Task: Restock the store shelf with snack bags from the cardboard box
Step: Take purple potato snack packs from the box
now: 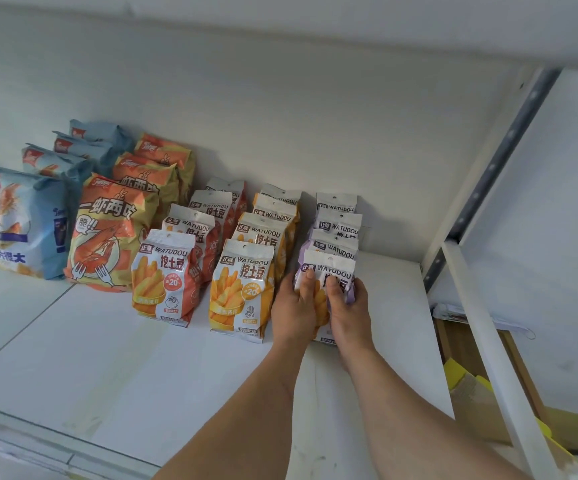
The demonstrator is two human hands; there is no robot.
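Observation:
A purple snack bag [329,268] stands upright at the front of the purple row [338,225] on the white shelf [114,358]. My left hand [294,310] grips its left side, thumb on the front. My right hand [348,308] grips its right side, with the thumb over the print. Both hands hide the bag's lower half. To the left stand a yellow row [242,292] and a red row [166,282] of the same brand. The cardboard box [481,407] lies low at the right, past the shelf post.
Large orange shrimp-chip bags [107,233] and blue shrimp-chip bags [21,220] fill the shelf's left rear. A white upright with a slotted grey rail [502,168] bounds the shelf on the right. The shelf's front edge [38,448] runs along the lower left.

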